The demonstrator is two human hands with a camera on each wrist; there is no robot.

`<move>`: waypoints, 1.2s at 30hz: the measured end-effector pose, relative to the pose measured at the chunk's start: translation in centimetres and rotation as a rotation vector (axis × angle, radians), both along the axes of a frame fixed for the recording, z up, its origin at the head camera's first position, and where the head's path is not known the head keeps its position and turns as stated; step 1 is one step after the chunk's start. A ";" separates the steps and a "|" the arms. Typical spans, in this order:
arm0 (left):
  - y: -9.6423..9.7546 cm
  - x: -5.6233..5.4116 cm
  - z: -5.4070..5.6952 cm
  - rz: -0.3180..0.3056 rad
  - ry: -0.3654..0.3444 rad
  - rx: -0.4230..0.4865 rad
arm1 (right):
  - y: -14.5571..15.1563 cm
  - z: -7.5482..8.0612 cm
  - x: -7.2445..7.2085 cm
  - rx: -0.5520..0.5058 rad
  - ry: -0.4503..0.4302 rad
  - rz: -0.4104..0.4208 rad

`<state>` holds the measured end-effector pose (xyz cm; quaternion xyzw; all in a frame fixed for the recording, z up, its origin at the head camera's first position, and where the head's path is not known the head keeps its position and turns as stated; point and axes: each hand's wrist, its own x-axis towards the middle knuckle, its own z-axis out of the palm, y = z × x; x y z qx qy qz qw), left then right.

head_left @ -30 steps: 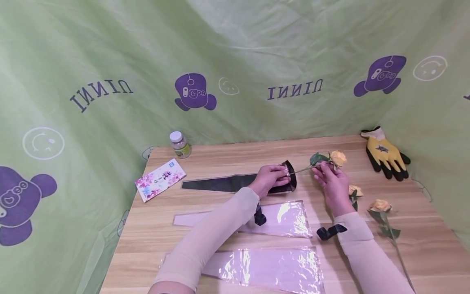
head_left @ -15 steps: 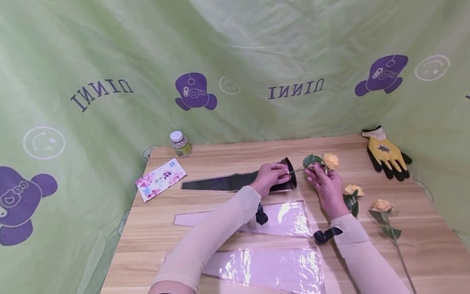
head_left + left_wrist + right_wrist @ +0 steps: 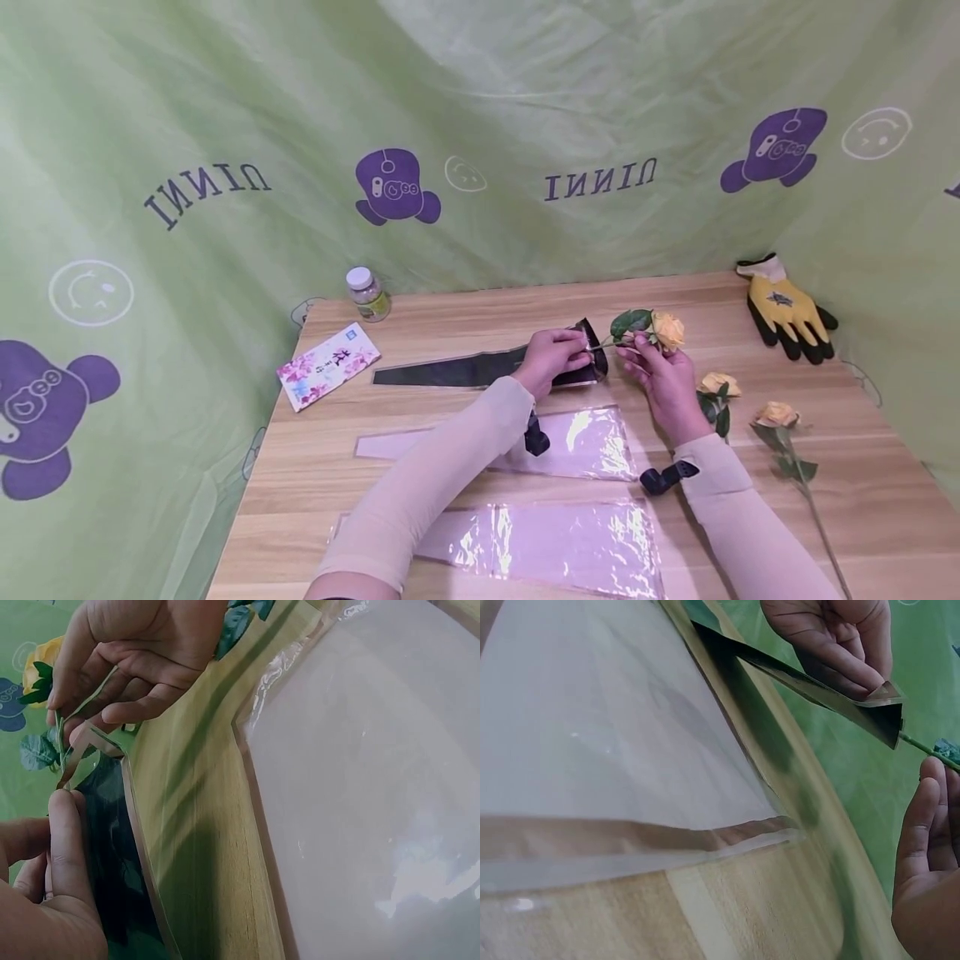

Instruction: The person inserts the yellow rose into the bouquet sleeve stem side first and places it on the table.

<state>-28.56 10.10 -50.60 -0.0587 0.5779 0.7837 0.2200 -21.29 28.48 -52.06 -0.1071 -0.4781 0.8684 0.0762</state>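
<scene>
The left grip (image 3: 551,362) pinches the black sleeve (image 3: 450,372) near its mouth while the right grip (image 3: 666,383) pinches the rose (image 3: 669,331) by its stem (image 3: 603,345), at three o'clock from that opening, so a crooked push could snag the leaves (image 3: 630,323) and crumple the edge

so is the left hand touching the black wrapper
Touching: the right wrist view shows the left hand pinching the black wrapper at its open end, fingertips on the edge.
</scene>
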 end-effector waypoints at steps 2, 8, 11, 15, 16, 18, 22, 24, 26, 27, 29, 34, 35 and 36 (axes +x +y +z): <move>0.0 0.0 0.0 0.009 -0.003 -0.002 | 0.0 0.1 0.1 -0.007 0.008 0.004; 0.2 0.0 0.1 0.020 -0.018 -0.012 | 0.0 0.0 0.2 0.031 -0.002 0.029; 0.2 0.1 0.1 0.020 -0.022 -0.001 | -0.1 -0.2 0.0 0.066 -0.017 0.022; 0.0 -0.1 -0.3 0.058 -0.023 0.022 | 0.1 -0.4 -0.1 0.046 -0.015 -0.003; -0.2 -0.2 -0.4 0.065 -0.022 0.029 | 0.2 -0.5 0.0 0.032 -0.013 -0.008; -0.4 -0.3 -0.4 0.071 -0.024 0.040 | 0.3 -0.5 0.1 0.016 -0.010 -0.008; -0.2 0.0 0.0 0.051 -0.017 0.026 | 0.3 -0.3 0.2 0.032 -0.010 0.013; 0.1 0.2 0.2 0.043 -0.009 0.009 | 0.2 -0.1 0.2 0.049 -0.008 0.019; 0.5 0.3 0.3 0.026 -0.001 -0.007 | 0.1 -0.1 0.1 0.053 -0.007 0.010; 0.6 0.3 0.3 0.017 0.002 -0.012 | 0.0 -0.1 0.1 0.061 -0.007 0.005; 0.7 0.3 0.3 0.008 0.008 -0.019 | -0.3 -0.2 0.0 0.071 -0.015 -0.004; 0.9 0.2 0.3 -0.005 0.019 -0.018 | -0.6 -0.6 0.0 0.102 -0.034 0.008; 0.9 0.2 0.3 -0.007 0.020 -0.015 | -0.6 -0.7 0.0 0.100 -0.030 0.010; 1.0 0.2 0.3 -0.008 0.019 -0.013 | -0.5 -0.7 0.0 0.100 -0.025 0.010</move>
